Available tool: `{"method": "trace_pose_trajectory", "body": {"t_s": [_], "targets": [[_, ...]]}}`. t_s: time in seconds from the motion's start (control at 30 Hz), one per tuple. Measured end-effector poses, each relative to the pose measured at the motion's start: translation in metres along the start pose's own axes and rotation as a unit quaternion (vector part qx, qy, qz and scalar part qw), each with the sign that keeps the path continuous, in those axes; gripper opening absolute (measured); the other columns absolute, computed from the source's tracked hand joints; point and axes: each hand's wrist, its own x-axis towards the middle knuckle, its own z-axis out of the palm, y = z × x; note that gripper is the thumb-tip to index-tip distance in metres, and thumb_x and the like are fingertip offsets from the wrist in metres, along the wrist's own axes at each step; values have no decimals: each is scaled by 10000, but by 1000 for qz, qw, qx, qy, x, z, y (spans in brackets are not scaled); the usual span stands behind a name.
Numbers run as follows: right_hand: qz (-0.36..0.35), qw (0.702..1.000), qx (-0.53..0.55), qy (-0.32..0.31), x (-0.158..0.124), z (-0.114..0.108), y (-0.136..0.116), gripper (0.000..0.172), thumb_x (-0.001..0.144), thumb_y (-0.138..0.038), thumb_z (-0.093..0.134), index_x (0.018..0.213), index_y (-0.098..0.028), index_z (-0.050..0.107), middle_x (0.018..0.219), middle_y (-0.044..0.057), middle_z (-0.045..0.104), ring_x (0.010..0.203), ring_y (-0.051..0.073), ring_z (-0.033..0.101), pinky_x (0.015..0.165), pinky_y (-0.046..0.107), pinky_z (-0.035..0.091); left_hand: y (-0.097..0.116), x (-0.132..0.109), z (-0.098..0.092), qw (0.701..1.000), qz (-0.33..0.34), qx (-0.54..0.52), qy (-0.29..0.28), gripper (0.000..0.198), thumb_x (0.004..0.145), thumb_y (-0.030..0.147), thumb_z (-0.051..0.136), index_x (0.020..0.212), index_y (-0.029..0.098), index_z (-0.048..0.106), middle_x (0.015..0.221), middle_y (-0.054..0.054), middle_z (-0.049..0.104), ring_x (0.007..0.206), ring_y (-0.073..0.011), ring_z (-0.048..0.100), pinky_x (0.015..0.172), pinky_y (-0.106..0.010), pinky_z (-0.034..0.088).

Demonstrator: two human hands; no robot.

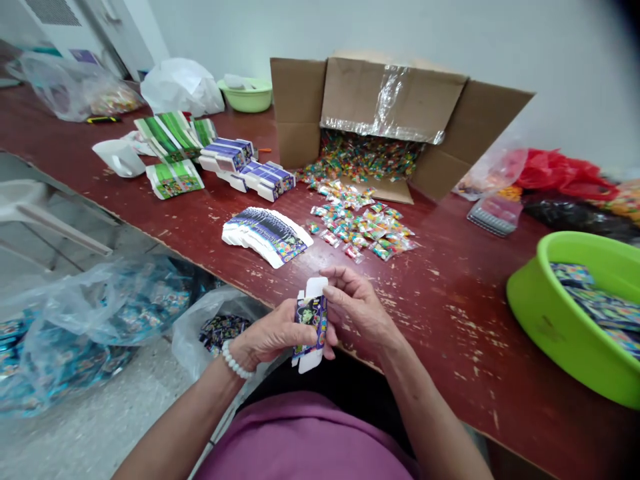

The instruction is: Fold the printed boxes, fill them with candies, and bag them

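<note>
A small purple printed carton with white end flaps sticking out is held between both hands, over the table's front edge. My left hand, with a beaded bracelet at the wrist, grips its lower part, thumb across the printed front. At the upper end, the fingers and thumb of my right hand pinch around a white flap. Just beyond lies a fanned stack of flat purple cartons. To its right is a loose pile of small wrapped candies.
An open cardboard box spills candies at the back. Bundled green cartons, purple bundles and a white mug stand left. A green basin of filled packs is at right. Plastic bags of packs sit below the table's left edge.
</note>
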Motion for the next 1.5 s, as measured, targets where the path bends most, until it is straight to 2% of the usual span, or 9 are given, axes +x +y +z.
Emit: {"method": "trace_pose_trajectory", "body": {"t_s": [0.17,0.3,0.4,0.57,0.83,1.03,1.27,1.37,1.5], "targets": [[-84,988,-120,40,-7,4,2,483,808,-325,714,1248,-273,522,1001,33,626,793,164,612,670,293,523,5,0,-2,1000,20,23,-4,548,618,534,864,953,119,737,823,-95,705,766,-220,669,722,-302,506],[-237,898,-351,119,-14,6,-4,280,801,-281,712,1066,-254,626,1045,55,564,935,205,579,814,358,515,2,3,-5,999,18,38,-15,589,613,578,850,960,117,735,821,-97,705,759,-220,650,719,-307,487],[-286,847,-442,74,-18,8,-11,228,806,-253,703,1023,-232,638,1049,74,567,994,232,574,851,379,501,1,4,-8,998,22,65,-8,537,618,573,845,866,108,742,772,-82,693,744,-207,624,729,-301,475],[-266,824,-499,2,-21,10,-23,239,812,-248,705,1032,-234,612,1037,64,608,961,224,589,829,355,489,4,5,-13,993,21,117,0,440,619,454,858,879,119,740,766,-59,703,742,-194,605,718,-277,453],[-190,836,-509,-77,-20,-1,-42,86,820,-181,650,896,-215,628,848,11,648,710,148,570,649,256,414,12,6,-8,986,-25,160,-33,300,628,338,783,845,138,728,801,-54,710,763,-201,618,711,-277,455],[-115,851,-495,-133,-19,-6,-53,202,762,-105,632,930,-217,629,720,-41,637,603,116,526,568,216,350,16,9,-11,974,-46,220,-35,265,685,356,740,811,122,744,725,-52,711,646,-154,581,581,-237,398],[-39,864,-452,-219,-10,-9,-54,87,798,-154,630,839,-205,687,678,-40,612,575,111,503,519,216,327,16,16,-12,980,-100,173,21,304,637,373,824,761,124,703,679,-33,679,556,-148,626,512,-231,470],[-64,897,-407,-161,-11,-5,-39,201,803,-178,637,993,-218,691,646,-48,580,545,105,482,504,214,334,23,15,-12,976,-59,201,63,245,682,335,809,769,132,703,661,-1,647,569,-119,590,546,-223,493],[-96,963,-249,27,-13,8,-6,334,817,-213,619,1149,-248,643,600,-63,525,489,102,430,475,221,349,25,14,-10,971,25,185,148,269,707,338,803,828,123,697,709,3,637,616,-106,570,591,-220,502]]}}
